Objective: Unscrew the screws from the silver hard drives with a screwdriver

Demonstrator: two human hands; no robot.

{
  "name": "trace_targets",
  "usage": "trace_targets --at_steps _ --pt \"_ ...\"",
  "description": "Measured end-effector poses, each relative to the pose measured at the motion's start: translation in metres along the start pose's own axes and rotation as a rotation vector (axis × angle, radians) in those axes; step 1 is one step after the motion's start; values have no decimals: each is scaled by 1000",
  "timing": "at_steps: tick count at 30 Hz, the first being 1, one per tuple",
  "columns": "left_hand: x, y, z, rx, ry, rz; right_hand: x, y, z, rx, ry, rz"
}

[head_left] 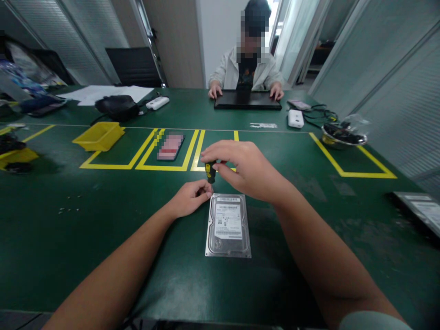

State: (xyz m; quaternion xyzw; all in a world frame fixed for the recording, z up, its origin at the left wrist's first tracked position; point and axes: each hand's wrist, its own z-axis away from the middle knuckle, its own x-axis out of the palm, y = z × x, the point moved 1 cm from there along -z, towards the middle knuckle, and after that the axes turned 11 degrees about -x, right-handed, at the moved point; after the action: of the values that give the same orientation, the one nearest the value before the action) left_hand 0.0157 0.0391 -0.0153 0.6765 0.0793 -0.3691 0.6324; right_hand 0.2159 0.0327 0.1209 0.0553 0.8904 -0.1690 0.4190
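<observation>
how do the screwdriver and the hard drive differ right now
The screwdriver shows a black and yellow handle; the hard drive is silver with a white label. The screwdriver stands roughly upright in the right hand, while the hard drive lies flat on the green table. The screwdriver's visible part is narrow; the hard drive is much broader.

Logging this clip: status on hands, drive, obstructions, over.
Right hand holding screwdriver, near upright. Left hand by far-left corner of hard drive. Drive flat, label up. Nothing covering label; screwdriver tip unclear.
</observation>
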Motion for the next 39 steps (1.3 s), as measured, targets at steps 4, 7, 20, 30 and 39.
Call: trace_targets --at_steps 4,7,20,30,39 --pt "0 0 0 0 -13 14 -3 -2 0 11 -20 36" --pt "-1 4 1 -13 -30 22 -4 -3 0 32 -45 57" --pt "5 18 13 33 13 -243 -1 -6 -1 79 -29 86" --pt "9 14 8 30 -42 -282 4 -6 -1 38 -6 68" --pt "7 15 8 13 -67 -263 3 -8 -1 56 -4 95"
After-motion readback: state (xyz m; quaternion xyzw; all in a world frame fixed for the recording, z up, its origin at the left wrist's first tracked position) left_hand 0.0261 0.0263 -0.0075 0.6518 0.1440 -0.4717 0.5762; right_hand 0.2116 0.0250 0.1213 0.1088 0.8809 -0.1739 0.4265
